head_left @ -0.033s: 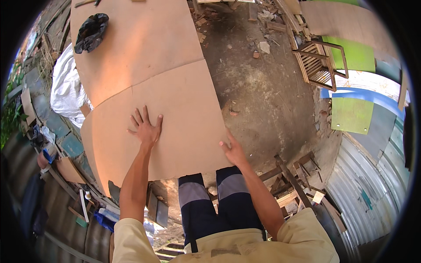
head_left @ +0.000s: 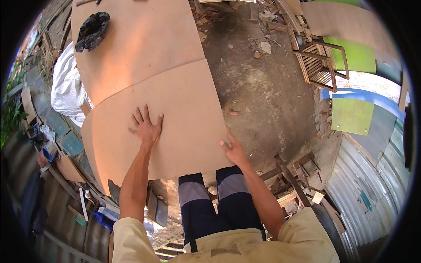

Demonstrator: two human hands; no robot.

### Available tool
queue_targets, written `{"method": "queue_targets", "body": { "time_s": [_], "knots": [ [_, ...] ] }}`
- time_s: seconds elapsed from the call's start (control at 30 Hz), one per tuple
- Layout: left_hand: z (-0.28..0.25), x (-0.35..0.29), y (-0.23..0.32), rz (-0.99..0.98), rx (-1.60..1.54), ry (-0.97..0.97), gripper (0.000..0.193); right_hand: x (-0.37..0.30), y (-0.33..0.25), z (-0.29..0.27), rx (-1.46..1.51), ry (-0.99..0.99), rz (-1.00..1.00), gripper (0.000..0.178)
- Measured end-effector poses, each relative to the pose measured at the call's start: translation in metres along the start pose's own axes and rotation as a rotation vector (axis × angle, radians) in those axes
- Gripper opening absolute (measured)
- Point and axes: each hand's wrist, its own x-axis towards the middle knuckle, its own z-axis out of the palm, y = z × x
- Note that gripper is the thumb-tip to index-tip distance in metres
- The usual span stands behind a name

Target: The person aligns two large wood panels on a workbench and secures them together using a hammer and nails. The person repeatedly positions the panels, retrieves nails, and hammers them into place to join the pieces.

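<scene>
Brown fibreboard, a flat rectangular sheet [head_left: 175, 118], lies before you on a larger tan board [head_left: 144, 44], its long axis running from lower left to upper right. Your left hand [head_left: 147, 127] presses flat on it, fingers spread, grip released. Your right hand [head_left: 234, 151] clasps its near right corner. A black plastic bag [head_left: 91, 30] sits far left; a wooden slatted chair [head_left: 320, 63] stands well right.

Fibreboard sheet [head_left: 175, 114] matt, smooth; black plastic bag [head_left: 92, 30] glossy.

left hand [head_left: 146, 129]: flat, fingers spread | right hand [head_left: 233, 151]: gripping, arm bent
</scene>
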Motion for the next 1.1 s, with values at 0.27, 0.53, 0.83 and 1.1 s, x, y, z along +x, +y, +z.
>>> {"method": "queue_targets", "body": {
  "time_s": [0.27,0.53,0.83,1.1],
  "knots": [
    [-0.004,0.011,-0.001,-0.017,0.011,-0.016,0.095,0.014,-0.087,-0.006,-0.52,-0.005,0.115,0.076],
    [-0.015,0.013,0.006,-0.001,0.014,-0.059,0.094,0.168,-0.118,0.041,-0.899,0.011,-0.323,0.089],
    [-0.031,0.016,0.012,0.021,-0.017,-0.16,0.117,0.213,-0.13,0.03,-0.928,-0.043,-0.267,0.089],
    [-0.036,0.015,0.01,-0.028,0.021,-0.258,0.123,0.124,-0.062,-0.002,-1.031,0.068,-0.292,0.063]
  ]
}}
